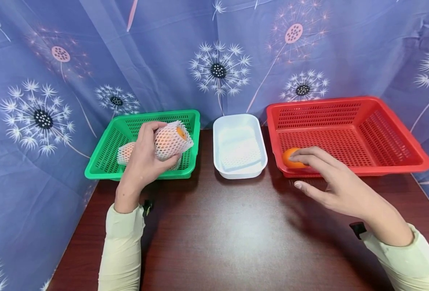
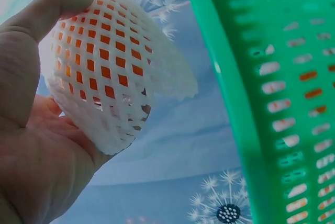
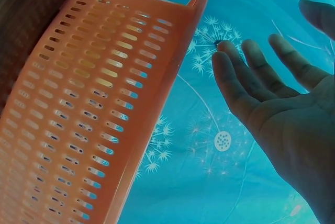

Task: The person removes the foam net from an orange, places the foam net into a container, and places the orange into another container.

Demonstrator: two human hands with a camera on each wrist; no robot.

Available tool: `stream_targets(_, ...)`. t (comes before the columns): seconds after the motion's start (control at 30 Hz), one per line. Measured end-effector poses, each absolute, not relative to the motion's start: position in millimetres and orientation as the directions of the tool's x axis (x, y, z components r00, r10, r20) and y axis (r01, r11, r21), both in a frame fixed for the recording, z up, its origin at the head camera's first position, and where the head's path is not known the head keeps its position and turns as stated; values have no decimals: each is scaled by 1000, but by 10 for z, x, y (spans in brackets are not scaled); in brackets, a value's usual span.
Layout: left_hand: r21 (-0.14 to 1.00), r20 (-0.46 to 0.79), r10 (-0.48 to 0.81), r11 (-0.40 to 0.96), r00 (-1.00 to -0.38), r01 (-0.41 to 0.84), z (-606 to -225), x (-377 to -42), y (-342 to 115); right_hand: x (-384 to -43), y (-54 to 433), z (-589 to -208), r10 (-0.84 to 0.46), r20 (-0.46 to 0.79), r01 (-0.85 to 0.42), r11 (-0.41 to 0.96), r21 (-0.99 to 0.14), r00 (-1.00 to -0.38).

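My left hand [image 1: 143,159] grips an orange in a white foam net sleeve [image 1: 171,141], held over the green basket [image 1: 107,176]. In the left wrist view, thumb and fingers wrap the netted orange [image 2: 104,56], and loose netting hangs past the fruit. More netted fruit [image 1: 125,153] lies in the green basket, partly hidden by this hand. Over the near left corner of the red basket [image 1: 349,169] is my right hand [image 1: 339,186], its fingers extended and holding nothing. Below its fingertips a bare orange [image 1: 291,157] sits in that basket.
Between the baskets stands a white tray [image 1: 240,173] with an empty-looking foam net [image 1: 241,153] in it. All three containers stand along the back of the dark wooden table [image 1: 214,226]. Behind them hangs a blue dandelion-print curtain [image 1: 163,52].
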State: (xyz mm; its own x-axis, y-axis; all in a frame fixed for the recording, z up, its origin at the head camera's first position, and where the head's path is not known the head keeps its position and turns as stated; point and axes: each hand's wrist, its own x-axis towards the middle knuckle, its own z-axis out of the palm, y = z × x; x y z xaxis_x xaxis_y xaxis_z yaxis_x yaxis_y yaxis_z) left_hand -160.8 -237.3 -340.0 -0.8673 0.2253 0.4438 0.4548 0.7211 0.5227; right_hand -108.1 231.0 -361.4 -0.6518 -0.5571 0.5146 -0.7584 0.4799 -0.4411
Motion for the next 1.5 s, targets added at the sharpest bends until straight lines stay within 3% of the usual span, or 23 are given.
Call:
stream_targets(0.3, 509, 429, 319, 687, -845, 518, -3376, -1529, -2230, -1079, 2285, -3602, -555, 549, -781, 454, -430, -625)
stream_targets(0.67, 448, 489, 422, 629, -763, 635, -3427, -1507, -2087, -1068, 2285, -3580, -545, 543, -769, 470, -433, -639)
stream_targets(0.93, 466, 428, 462, 624, -777, 628, -3448, -1426, -1954, -1074, 2252, -3562, -552, 565, -790, 436, -432, -613)
stream_targets(1.5, 447, 430, 556, 553, -711, 703, -3477, -1350, -1721, -1018, 2200, -3516, -554, 555, -784, 442, -435, -620)
